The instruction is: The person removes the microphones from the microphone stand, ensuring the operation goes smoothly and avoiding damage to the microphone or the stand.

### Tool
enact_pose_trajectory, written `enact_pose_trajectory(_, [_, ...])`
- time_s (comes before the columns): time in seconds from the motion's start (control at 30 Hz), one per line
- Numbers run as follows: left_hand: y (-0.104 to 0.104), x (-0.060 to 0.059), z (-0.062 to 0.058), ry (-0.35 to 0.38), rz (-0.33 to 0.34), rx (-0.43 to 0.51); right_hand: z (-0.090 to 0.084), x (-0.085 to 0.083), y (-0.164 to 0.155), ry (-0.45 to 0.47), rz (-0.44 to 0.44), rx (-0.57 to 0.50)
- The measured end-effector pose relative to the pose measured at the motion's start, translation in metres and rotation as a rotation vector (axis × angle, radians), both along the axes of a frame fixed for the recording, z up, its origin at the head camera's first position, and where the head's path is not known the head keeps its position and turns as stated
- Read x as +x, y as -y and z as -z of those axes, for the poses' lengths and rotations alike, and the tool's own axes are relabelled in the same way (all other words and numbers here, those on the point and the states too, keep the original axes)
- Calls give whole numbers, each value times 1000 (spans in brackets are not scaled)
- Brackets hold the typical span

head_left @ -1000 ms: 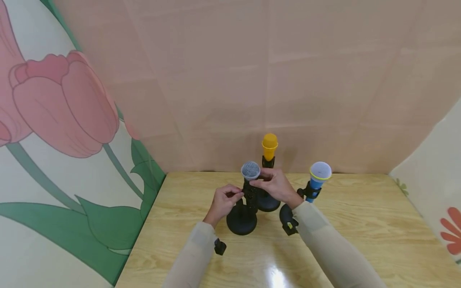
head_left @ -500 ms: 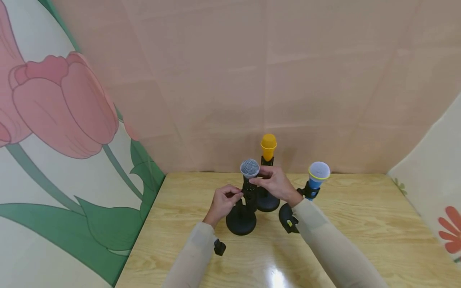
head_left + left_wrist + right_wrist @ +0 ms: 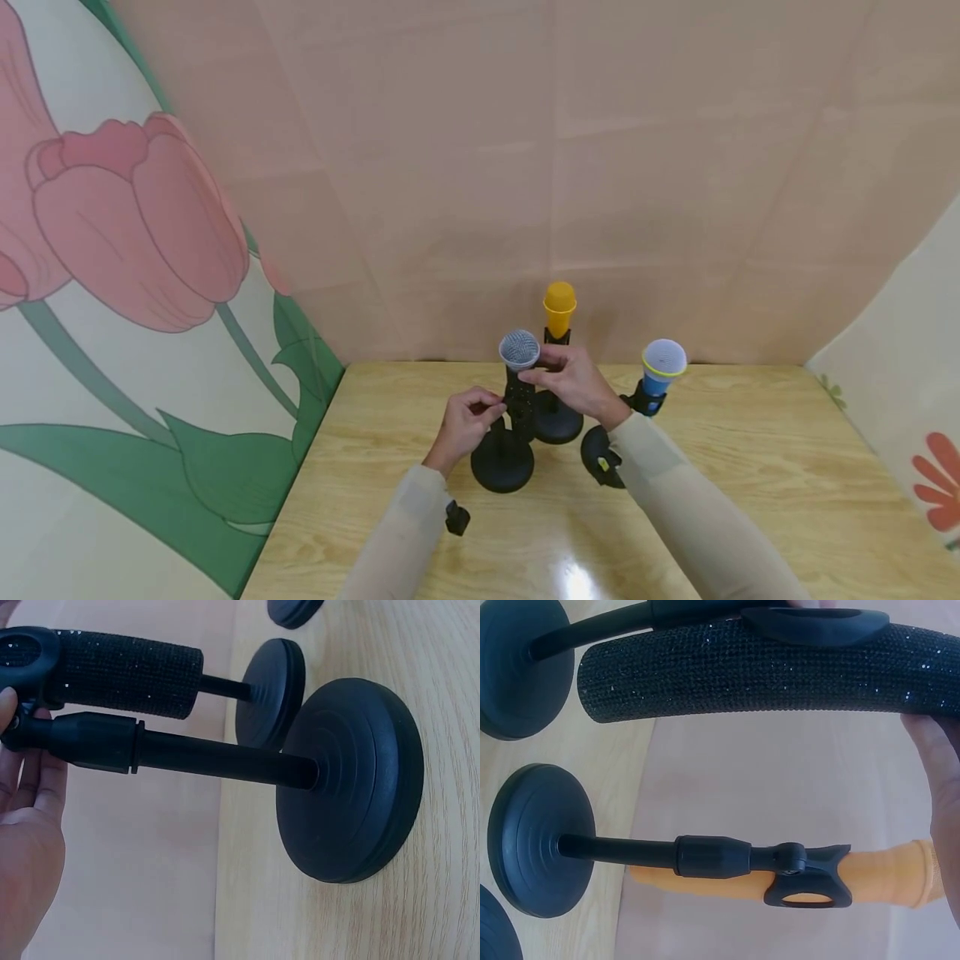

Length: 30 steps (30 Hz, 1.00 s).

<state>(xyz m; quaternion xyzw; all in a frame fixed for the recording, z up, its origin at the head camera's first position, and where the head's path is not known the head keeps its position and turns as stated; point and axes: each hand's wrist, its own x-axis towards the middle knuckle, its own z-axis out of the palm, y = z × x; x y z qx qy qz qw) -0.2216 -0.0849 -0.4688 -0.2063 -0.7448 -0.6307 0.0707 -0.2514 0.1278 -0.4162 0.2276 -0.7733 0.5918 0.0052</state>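
on the wooden table (image 3: 750, 467), left of the middle of its back edge and a little forward of it, the black glittery microphone (image 3: 705, 679) with a silver mesh head (image 3: 519, 349) stands nearly upright in the clip (image 3: 817, 628) of its black stand (image 3: 225, 761). the left hand (image 3: 462, 423) pinches that stand at the clip's joint (image 3: 22, 733), while the right hand (image 3: 576, 385) grasps the microphone just below the head. nearer the back edge, a second stand's clip (image 3: 810, 877) holds a yellow microphone (image 3: 559, 308), its round base (image 3: 557, 421) behind and right of the first. farther toward the table's right edge, a third clip (image 3: 647, 402) carries a blue microphone (image 3: 656, 386) with a white head (image 3: 665, 354), its base (image 3: 592, 446) partly covered by the right sleeve (image 3: 697, 500)
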Motion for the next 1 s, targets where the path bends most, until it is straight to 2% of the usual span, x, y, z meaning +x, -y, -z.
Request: enact_pose_trajectory(1.0, [-2,1,1,-8,0,27,-24,-5,-2,-72,-8,49])
